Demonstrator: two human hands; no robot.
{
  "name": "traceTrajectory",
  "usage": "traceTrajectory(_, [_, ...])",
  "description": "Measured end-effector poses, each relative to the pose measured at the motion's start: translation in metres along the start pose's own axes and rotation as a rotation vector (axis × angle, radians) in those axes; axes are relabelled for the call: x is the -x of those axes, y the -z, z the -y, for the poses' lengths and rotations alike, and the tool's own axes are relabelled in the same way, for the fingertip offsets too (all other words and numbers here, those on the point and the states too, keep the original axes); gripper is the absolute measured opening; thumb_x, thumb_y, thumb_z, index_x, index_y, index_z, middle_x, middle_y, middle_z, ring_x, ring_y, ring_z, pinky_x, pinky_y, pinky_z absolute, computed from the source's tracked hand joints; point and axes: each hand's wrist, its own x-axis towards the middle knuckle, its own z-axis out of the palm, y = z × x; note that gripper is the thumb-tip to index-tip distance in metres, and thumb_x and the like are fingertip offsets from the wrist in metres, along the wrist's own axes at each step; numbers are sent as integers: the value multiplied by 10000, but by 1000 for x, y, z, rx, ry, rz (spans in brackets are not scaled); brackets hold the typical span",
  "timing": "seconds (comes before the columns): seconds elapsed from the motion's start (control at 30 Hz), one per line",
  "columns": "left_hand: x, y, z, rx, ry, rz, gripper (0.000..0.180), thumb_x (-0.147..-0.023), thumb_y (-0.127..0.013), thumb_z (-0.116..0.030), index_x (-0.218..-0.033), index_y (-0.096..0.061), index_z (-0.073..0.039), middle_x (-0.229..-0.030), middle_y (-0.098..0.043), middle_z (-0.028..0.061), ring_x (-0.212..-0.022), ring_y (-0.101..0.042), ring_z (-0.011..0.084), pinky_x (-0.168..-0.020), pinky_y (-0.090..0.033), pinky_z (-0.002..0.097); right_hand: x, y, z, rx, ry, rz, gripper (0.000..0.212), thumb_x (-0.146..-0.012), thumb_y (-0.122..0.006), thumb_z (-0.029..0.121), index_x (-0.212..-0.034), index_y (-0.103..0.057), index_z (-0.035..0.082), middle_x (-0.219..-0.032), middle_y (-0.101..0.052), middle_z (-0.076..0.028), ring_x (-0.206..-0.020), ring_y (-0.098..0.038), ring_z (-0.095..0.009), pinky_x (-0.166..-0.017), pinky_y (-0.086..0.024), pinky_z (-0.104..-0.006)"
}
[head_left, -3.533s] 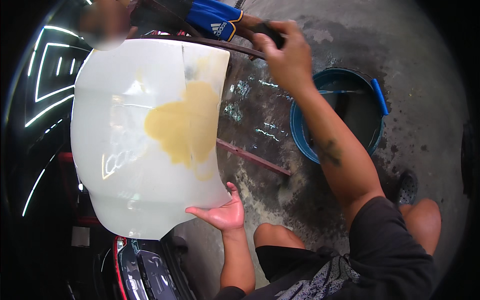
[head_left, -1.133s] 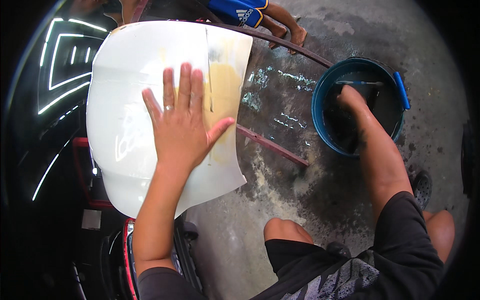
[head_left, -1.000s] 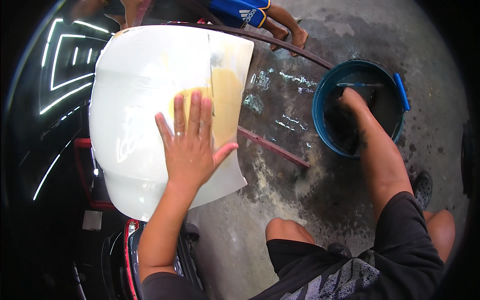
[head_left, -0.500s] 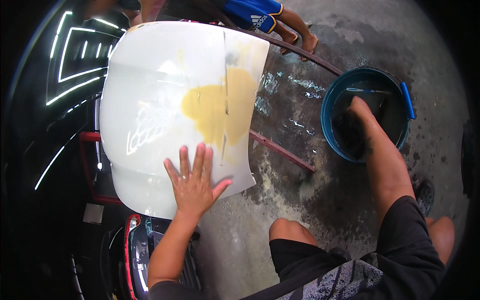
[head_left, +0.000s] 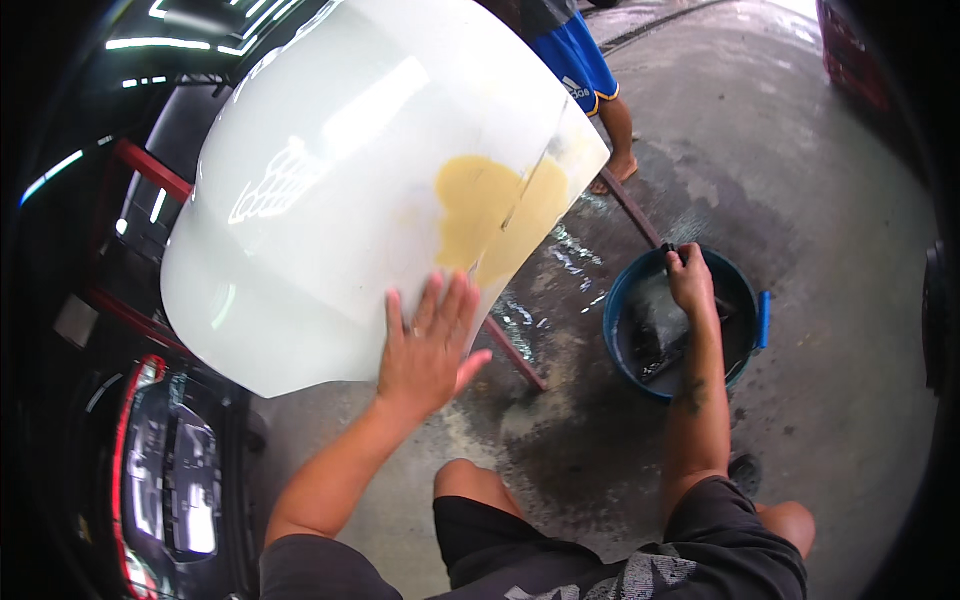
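The big white car panel (head_left: 340,200), with a yellow filler patch (head_left: 490,215), leans on a red stand (head_left: 150,170); the left hand (head_left: 428,350) lies flat near its lower edge, fingers spread, steadying it. The right hand (head_left: 692,282) grips a dark block above the blue bucket (head_left: 625,300). Half a second ago it was deeper inside.

Wet grey concrete floor (head_left: 800,180), puddles and damp streaks beyond left fingers. Red metal bar (head_left: 515,352) slanting across floor, just right of left fingers. Another person's leg (head_left: 618,140), blue shorts, bare foot on floor, far above right fingers. Red stand frame (head_left: 150,172) far left of left fingers. Dark glossy vehicle part with red trim (head_left: 165,480) below-left of left fingers.
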Motion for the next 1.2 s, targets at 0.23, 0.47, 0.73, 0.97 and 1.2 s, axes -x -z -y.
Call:
traceTrajectory(0.23, [120, -83, -86, 983, 247, -373, 214, -890, -914, -289, -911, -794, -114, -1077, -796, 74, -1188, -752, 296, -1111, -553, 497, 25, 7, -41, 387, 54, 272, 555, -889, -860, 223, -1335, -610, 7, -1210, -767, -314, -1203, -730, -502, -1001, -584, -551])
traceTrajectory(0.47, [77, -123, -81, 2238, 766, -951, 965, -968, -805, -651, -1638, -432, -64, -1688, -486, 71, -1562, -474, 286, -1322, -356, 516, 44, 29, -61, 480, -140, 232, 674, -917, -838, 220, -1492, -549, 22, -1334, -737, -302, -1293, -698, -473, -1080, -559, -532])
traceTrajectory(0.73, [36, -104, -70, 2711, 945, -1014, 927, -1067, -658, -657, -1717, -360, -66, -1722, -462, 73, -1578, -451, 282, -1306, -374, 512, 100, 58, 163, -58, 364, -82, 629, -978, -828, 214, -1502, -565, -10, -1269, -748, -212, -1174, -742, -300, -1010, -585, -421])
traceTrajectory(0.97, [37, -106, -58, 2673, 798, -977, 957, -1078, -596, -698, -1724, -331, -44, -1737, -439, 89, -1588, -437, 297, -1311, -374, 510, 129, 34, 342, -203, 694, -285, 612, -1036, -759, 224, -1544, -512, -10, -1406, -632, -254, -1231, -675, -382, -1050, -548, -466])
traceTrajectory(1.2, [43, -80, -67, 2680, 830, -958, 985, -1091, -565, -706, -1753, -269, -39, -1776, -373, 106, -1627, -384, 308, -1338, -332, 512, 157, -19, 324, -45, 770, -439, 597, -1023, -763, 240, -1476, -542, -79, -1322, -649, -301, -1245, -630, -468, -1093, -504, -535])
